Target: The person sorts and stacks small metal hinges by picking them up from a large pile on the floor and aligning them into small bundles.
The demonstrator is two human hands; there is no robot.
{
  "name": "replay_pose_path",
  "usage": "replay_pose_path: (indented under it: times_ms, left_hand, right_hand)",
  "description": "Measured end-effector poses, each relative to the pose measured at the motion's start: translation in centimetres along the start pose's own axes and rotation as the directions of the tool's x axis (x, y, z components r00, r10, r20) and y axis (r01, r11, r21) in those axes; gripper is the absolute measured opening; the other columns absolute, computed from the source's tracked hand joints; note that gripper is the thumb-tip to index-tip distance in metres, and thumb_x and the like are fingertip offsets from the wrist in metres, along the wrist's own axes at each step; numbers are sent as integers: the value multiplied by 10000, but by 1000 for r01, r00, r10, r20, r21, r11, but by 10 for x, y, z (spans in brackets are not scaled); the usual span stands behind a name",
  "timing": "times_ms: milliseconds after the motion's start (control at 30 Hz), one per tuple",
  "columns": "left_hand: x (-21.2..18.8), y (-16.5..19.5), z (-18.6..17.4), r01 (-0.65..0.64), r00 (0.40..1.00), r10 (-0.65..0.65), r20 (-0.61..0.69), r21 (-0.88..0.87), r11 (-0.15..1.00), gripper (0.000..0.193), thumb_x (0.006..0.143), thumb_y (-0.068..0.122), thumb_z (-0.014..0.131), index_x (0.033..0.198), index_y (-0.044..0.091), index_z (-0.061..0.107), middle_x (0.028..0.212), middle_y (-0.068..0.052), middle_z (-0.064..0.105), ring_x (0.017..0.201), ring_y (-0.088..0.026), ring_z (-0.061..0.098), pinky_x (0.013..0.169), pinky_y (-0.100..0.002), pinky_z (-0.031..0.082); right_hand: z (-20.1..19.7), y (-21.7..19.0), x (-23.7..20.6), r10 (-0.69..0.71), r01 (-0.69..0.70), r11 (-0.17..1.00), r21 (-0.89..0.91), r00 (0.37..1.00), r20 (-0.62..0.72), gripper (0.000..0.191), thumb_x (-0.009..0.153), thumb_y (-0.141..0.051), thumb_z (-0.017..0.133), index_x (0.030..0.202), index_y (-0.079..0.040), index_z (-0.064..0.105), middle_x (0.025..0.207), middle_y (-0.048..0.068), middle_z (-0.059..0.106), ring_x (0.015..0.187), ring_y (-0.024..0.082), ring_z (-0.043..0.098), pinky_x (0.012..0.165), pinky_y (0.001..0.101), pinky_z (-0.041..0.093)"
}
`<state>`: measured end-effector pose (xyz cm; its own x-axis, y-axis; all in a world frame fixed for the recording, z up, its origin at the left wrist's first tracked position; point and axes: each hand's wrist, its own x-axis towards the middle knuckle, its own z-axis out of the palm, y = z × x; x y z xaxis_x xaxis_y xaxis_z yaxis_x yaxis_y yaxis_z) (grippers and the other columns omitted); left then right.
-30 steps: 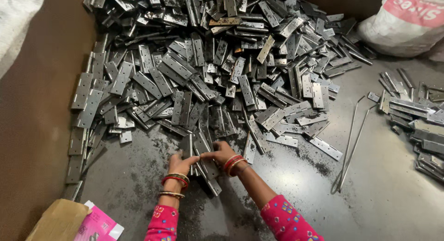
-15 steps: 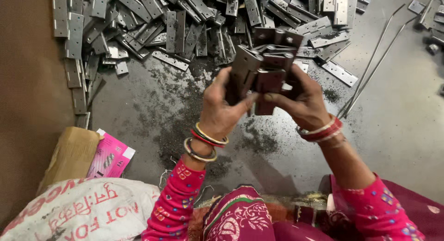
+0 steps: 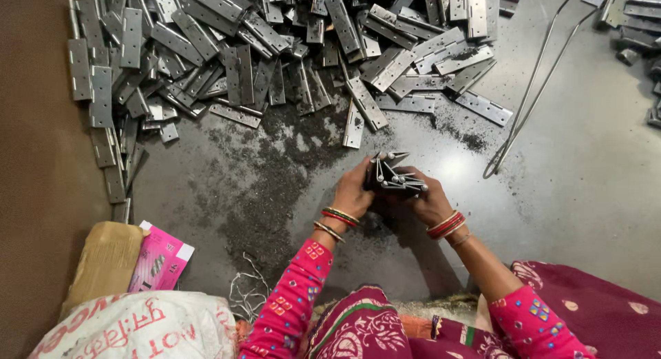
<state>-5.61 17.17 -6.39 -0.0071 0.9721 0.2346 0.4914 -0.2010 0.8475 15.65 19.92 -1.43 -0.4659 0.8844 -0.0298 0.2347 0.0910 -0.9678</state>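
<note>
Both my hands hold one bundle of metal hinges (image 3: 394, 174) end-up just above the dark floor, their pin heads showing on top. My left hand (image 3: 352, 192) grips the bundle's left side, my right hand (image 3: 428, 202) wraps its right and lower side. Bangles sit on both wrists. A big heap of loose grey metal hinges (image 3: 275, 49) spreads across the floor beyond my hands, and the nearest loose hinge (image 3: 354, 125) lies a little above the bundle.
A bent wire rod (image 3: 529, 90) lies on the floor at the right. A cardboard box (image 3: 105, 262), a pink packet (image 3: 160, 257) and a white printed sack (image 3: 138, 328) sit at lower left. More hinges (image 3: 633, 7) lie at top right. Dark grit covers the floor centre.
My hands took several hinges from the heap's edge, lifted them close to my face, and now hold the bundle lower, near the floor. The view has tilted down.
</note>
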Motion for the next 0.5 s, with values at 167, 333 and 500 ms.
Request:
replay_pose_path:
  times_ms: [167, 333, 500]
  left_hand:
    - [14, 52, -29, 84, 996, -84, 13, 40, 996, 760, 707, 40, 769, 1420, 39, 507, 1048, -242, 700, 995, -469, 678, 839, -494, 554]
    - [26, 125, -67, -199, 977, 191, -91, -81, 977, 736, 820, 45, 744, 1507, 157, 504, 1196, -161, 731, 1044, -354, 747, 910, -409, 607]
    - [34, 132, -50, -266, 963, 258, -75, -126, 956, 803, 759, 149, 867, 1476, 174, 506, 1219, -178, 700, 1071, -369, 694, 918, -417, 558]
  right_hand:
    - [-1, -41, 6, -93, 93, 993, 74, 996, -2, 458, 795, 38, 824, 1215, -23, 651, 1073, 75, 753, 992, 124, 694, 877, 299, 588]
    - [-37, -108, -2, -244, 235, 960, -151, 969, -43, 471, 831, -60, 835, 1264, -38, 649, 1107, 55, 761, 969, 134, 744, 831, 283, 628]
    - [-62, -104, -11, -219, 208, 973, -98, 968, -121, 852, 672, -161, 931, 1377, -82, 458, 1239, 52, 620, 1112, 121, 656, 902, 269, 613]
